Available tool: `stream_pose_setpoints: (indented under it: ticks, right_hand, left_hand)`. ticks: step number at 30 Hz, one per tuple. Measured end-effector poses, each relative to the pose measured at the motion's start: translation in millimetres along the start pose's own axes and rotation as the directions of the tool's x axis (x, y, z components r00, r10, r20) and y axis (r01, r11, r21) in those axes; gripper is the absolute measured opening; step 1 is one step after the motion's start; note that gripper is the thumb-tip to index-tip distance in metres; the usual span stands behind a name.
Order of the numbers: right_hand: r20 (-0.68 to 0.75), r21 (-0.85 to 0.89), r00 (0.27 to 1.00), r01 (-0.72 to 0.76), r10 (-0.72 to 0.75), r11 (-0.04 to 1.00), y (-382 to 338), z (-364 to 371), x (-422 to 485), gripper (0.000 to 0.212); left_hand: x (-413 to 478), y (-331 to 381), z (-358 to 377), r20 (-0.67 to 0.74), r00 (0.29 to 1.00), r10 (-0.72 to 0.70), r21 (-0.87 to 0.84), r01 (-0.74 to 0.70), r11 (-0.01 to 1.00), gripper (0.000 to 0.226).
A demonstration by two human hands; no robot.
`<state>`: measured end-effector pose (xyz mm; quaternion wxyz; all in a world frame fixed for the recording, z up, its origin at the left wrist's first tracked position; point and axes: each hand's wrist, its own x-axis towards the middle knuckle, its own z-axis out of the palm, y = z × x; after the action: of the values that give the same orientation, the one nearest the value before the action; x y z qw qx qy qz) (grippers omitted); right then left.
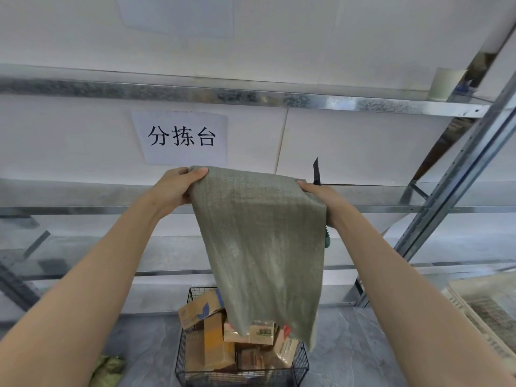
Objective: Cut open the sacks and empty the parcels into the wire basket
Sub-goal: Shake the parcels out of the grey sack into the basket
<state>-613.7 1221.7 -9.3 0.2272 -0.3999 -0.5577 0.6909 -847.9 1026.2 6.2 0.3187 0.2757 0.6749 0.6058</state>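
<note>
Head view | both hands point(178, 188) point(321, 196) gripping upturned sack point(262, 241) over wire basket point(184, 356) | parcels point(206, 311) lying inside | next: checking sack is emptied, setting aside

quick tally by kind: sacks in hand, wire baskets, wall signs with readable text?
Sacks in hand: 1, the green sack held by left hand and right hand
Wire baskets: 1, the wire basket holding parcels
Readable wall signs: 1, the sign
Total: 3
</note>
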Motion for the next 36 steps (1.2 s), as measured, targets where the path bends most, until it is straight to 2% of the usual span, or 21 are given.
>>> stream_pose_setpoints:
  ticks: [3,6,8,10,12,16,19,21,23,25,28,30,32,33,35,36]
  right_hand:
    - [-0.054,-0.043,0.997,0.059,-0.062,0.997,-5,4,0,0.036]
    - [-0.107,-0.069,0.989,0.092,-0.099,0.993,-4,3,3,0.03]
    - [-0.112,-0.032,0.989,0.089,-0.093,0.995,-2,2,2,0.019]
    - [-0.094,0.016,0.991,0.1,-0.098,0.995,0,0,2,0.017]
    - [-0.042,0.022,0.994,0.105,-0.104,0.994,-1,-1,0,0.025]
    - [0.15,-0.069,0.987,0.074,-0.063,0.995,-9,-10,-4,0.036]
    - [0.328,-0.186,0.943,0.125,-0.058,0.975,-18,-16,-6,0.042]
    - [0.397,-0.229,0.916,0.158,-0.056,0.96,-19,-15,-6,0.045]
    - [0.353,-0.227,0.933,0.163,-0.075,0.96,-19,-13,-7,0.033]
    - [0.279,-0.19,0.957,0.139,-0.082,0.972,-19,-10,-6,0.031]
    - [0.222,-0.176,0.971,0.131,-0.09,0.976,-19,-7,-4,0.027]
    - [0.181,-0.211,0.979,0.136,-0.098,0.968,-17,-4,-4,0.02]
    - [0.141,-0.217,0.984,0.14,-0.111,0.966,-15,-4,-3,0.018]
    - [0.118,-0.207,0.986,0.139,-0.117,0.968,-13,-4,-2,0.018]
    - [0.064,-0.191,0.991,0.131,-0.121,0.973,-9,-5,-1,0.017]
    - [0.037,-0.185,0.992,0.124,-0.119,0.975,-8,-4,-1,0.017]
  left_hand:
    - [-2,0,2,-0.029,1.0,-0.005,-0.002,0.005,1.0,0.045]
    - [-6,3,0,0.15,0.988,-0.041,-0.081,0.054,0.995,0.084]
    - [-8,5,0,0.239,0.97,-0.032,-0.019,0.037,0.999,0.096]
    - [-8,7,2,0.237,0.971,-0.026,0.132,-0.005,0.991,0.082]
    - [-6,8,2,0.202,0.979,0.0,0.216,-0.045,0.975,0.059]
    - [-3,7,-5,0.129,0.992,0.015,0.088,-0.026,0.996,0.027]
    - [-1,4,-8,0.091,0.995,-0.031,-0.004,0.031,0.999,0.017]
    - [-1,4,-8,0.096,0.993,-0.062,-0.087,0.071,0.994,0.013]
    - [-1,5,-9,0.125,0.989,-0.081,-0.216,0.107,0.97,0.014]
    - [1,5,-13,0.104,0.991,-0.089,-0.382,0.122,0.916,0.013]
    - [4,4,-16,0.013,0.998,-0.065,-0.559,0.061,0.827,0.02]
    - [4,3,-16,-0.027,0.999,-0.021,-0.595,0.0,0.804,0.025]
    - [3,4,-16,0.038,0.998,0.048,-0.495,-0.023,0.869,0.036]
    - [2,4,-16,0.107,0.991,0.076,-0.385,-0.029,0.922,0.042]
    - [1,3,-15,0.216,0.972,0.09,-0.064,-0.078,0.995,0.053]
    - [1,2,-13,0.226,0.971,0.08,0.115,-0.108,0.987,0.059]
